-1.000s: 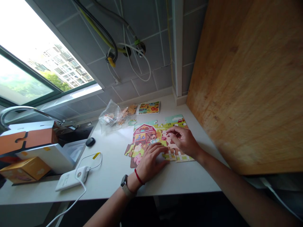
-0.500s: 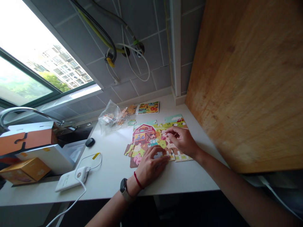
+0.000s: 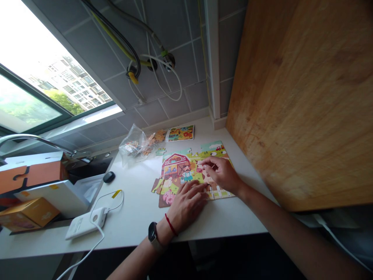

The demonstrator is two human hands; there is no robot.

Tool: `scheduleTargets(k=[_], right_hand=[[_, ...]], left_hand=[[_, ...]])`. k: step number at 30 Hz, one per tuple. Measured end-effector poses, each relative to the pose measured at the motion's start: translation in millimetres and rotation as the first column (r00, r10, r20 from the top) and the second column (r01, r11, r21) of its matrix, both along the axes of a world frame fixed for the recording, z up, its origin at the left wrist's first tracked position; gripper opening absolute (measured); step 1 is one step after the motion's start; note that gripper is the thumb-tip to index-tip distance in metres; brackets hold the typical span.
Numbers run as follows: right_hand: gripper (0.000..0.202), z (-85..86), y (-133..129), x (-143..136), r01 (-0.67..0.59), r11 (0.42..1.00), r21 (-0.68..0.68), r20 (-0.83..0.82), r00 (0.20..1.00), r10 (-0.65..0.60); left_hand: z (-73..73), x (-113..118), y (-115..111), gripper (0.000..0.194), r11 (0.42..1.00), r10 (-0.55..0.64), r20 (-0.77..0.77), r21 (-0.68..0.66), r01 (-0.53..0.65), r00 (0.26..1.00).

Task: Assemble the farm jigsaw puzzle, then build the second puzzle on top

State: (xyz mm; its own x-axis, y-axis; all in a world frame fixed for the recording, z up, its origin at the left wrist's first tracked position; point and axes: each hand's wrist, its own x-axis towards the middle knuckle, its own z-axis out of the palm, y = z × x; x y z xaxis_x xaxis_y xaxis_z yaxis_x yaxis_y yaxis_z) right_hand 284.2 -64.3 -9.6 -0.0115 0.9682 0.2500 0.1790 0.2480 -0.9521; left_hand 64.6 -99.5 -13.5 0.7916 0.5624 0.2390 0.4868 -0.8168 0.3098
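Observation:
A farm jigsaw puzzle [image 3: 175, 171] with a red barn, a farmer and a cow lies largely assembled on the white counter. My left hand [image 3: 188, 202] rests palm down on its lower middle, fingers stretched out, hiding the pieces below. Over the cow, my right hand [image 3: 220, 171] has thumb and forefinger brought together; whatever is between the fingertips is too small to make out. At the puzzle's left edge a few joined pieces [image 3: 157, 185] stick out at an angle. One loose green piece [image 3: 160, 151] lies near the upper left corner.
Behind the puzzle are a clear plastic bag [image 3: 132, 146] of pieces, a pile of loose pieces [image 3: 157, 138] and an animal picture card [image 3: 181, 133]. To the left are a black mouse-like object [image 3: 109, 177], a white power bank [image 3: 86, 223] with cable, and boxes [image 3: 37, 186]. A wooden panel [image 3: 297, 109] stands right.
My left hand's fingers have flattened, and the gap by its fingertips along the puzzle's bottom edge now looks closed. My right hand stays over the cow. The view has shifted slightly.

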Motion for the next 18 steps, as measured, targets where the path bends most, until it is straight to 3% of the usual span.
scheduleTargets(k=[5,18], right_hand=[[0.016,1.3,-0.8,-0.2,0.000,1.000,0.004,0.011,1.000,0.000],[0.018,-0.7,0.5,0.0,-0.002,1.000,-0.003,-0.002,1.000,0.002]], left_hand=[[2.3,2.0,-0.5,0.034,0.999,-0.003,-0.013,0.046,0.004,1.000],[-0.3,-13.8,-8.7,0.038,0.997,0.076,-0.007,0.032,-0.076,0.997]])
